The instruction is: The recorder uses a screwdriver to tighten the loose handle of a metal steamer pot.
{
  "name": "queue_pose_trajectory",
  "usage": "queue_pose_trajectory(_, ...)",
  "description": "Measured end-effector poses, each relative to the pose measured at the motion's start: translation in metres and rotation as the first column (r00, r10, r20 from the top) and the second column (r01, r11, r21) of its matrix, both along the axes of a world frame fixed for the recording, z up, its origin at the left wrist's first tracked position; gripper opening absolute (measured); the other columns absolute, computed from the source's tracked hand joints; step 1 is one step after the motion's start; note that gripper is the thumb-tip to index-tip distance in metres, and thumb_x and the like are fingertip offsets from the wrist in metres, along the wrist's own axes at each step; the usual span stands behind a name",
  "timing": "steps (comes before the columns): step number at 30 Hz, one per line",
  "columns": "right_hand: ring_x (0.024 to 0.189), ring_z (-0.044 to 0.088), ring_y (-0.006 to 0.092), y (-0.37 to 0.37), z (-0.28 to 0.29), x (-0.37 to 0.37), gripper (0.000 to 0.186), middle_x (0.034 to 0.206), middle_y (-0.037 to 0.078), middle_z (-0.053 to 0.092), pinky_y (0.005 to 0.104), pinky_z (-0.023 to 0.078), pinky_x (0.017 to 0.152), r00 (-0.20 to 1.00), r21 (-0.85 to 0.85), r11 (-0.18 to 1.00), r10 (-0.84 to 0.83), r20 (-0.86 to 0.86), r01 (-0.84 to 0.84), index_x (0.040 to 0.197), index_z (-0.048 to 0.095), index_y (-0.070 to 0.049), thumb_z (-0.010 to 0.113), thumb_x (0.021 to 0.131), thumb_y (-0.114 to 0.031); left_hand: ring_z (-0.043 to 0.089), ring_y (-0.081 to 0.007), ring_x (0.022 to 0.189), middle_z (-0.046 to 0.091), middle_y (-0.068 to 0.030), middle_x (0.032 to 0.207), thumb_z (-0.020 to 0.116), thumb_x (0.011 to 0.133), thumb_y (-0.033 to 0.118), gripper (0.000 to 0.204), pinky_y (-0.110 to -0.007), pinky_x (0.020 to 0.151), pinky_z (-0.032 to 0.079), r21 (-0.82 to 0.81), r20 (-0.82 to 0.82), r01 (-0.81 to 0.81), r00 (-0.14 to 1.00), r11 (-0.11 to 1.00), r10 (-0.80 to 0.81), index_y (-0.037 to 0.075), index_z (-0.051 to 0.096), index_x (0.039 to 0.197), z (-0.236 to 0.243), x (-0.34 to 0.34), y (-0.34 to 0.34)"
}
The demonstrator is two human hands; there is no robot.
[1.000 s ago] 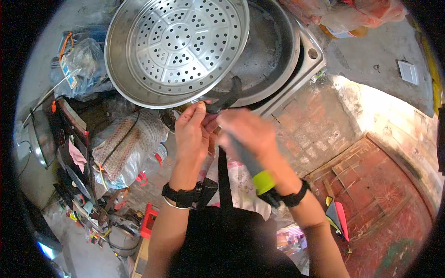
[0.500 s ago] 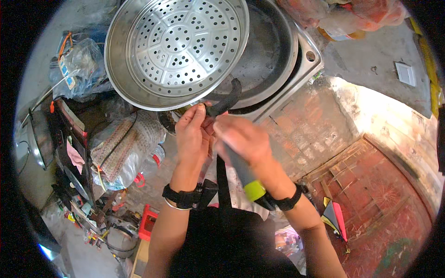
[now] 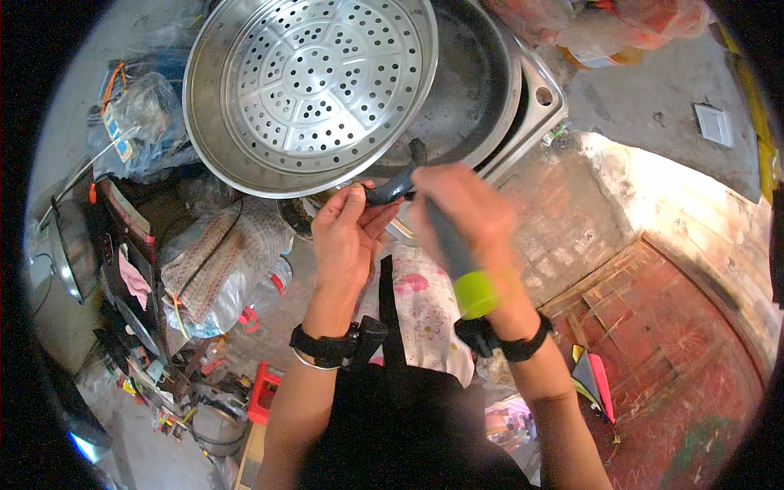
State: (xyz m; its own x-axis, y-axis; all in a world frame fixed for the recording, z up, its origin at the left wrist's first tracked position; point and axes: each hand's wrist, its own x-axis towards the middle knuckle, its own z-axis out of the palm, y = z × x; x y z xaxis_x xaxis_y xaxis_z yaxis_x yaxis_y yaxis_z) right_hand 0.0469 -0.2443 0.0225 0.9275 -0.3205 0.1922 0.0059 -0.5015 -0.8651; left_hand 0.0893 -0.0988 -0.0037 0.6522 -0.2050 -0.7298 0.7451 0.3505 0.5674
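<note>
My left hand [image 3: 339,241] pinches the near end of a black curved handle [image 3: 390,190], with thumb on top and fingers below. The handle's far end rises over the rim of a dark wide pan [image 3: 469,102]. My right hand [image 3: 474,212], smeared by motion, is closed round a grey cylindrical tool [image 3: 447,241] with a lime-green end [image 3: 475,295] pointing back toward my wrist. Its front end, beside the handle, is too blurred to make out. Just beyond my left hand, a steel steamer tray [image 3: 314,72] with round holes lies tilted, partly over the pan.
A steel stove frame [image 3: 545,98] surrounds the pan's right side. At left are a plastic-wrapped woven bundle [image 3: 216,261] and a clear plastic bag [image 3: 147,114]. A reddish board [image 3: 653,359] lies at right. A red plastic stool-like piece [image 3: 263,390] is near my left forearm.
My right hand has shifted right and slightly away from my left hand, carrying the grey tool with it. More of the black handle shows now. My left hand has barely moved.
</note>
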Motion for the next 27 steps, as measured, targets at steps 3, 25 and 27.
queue_pose_trajectory(3, 0.072, 0.06, 0.0317, 0.031, 0.003, -0.001, 0.022, 0.078, 0.014, 0.056, 0.0384, 0.048, 0.058, 0.985, -0.094, 0.98, 0.175, 0.005, -0.174, 0.091, 0.055, -0.005, 0.057, 0.069, -0.007, 0.065, -0.024, 0.082, 0.063, -0.0129, 0.091, 0.048, 0.094, 0.012, 0.017, -0.034, 0.076, 0.055, 0.173, 0.11, 0.081, 0.989, 0.982, -0.101, -0.003, 0.056, 0.099, -0.009, 0.003, 0.01)
queue_pose_trajectory(25, 0.076, 0.063, 0.029, 0.0, -0.007, -0.012, 0.03, 0.09, 0.012, 0.061, 0.0359, 0.053, 0.063, 0.995, -0.113, 0.993, 0.037, 0.09, -0.027, 0.097, 0.056, -0.006, 0.062, 0.068, -0.008, 0.066, -0.0233, 0.08, 0.063, -0.0143, 0.092, 0.049, 0.094, 0.012, 0.017, -0.032, 0.072, 0.055, 0.005, -0.001, -0.013, 1.0, 1.0, 0.013, -0.003, 0.056, 0.099, -0.002, -0.001, 0.007)
queue_pose_trajectory(27, 0.078, 0.064, 0.0282, 0.011, -0.012, -0.024, 0.028, 0.09, 0.013, 0.063, 0.0337, 0.053, 0.064, 0.993, -0.194, 0.977, 0.105, 0.061, -0.091, 0.094, 0.059, -0.006, 0.063, 0.067, -0.003, 0.066, -0.0274, 0.083, 0.063, -0.0174, 0.094, 0.048, 0.094, 0.012, 0.018, -0.033, 0.073, 0.056, -0.025, 0.005, -0.024, 1.0, 0.999, 0.024, -0.003, 0.055, 0.1, -0.004, -0.002, 0.009)
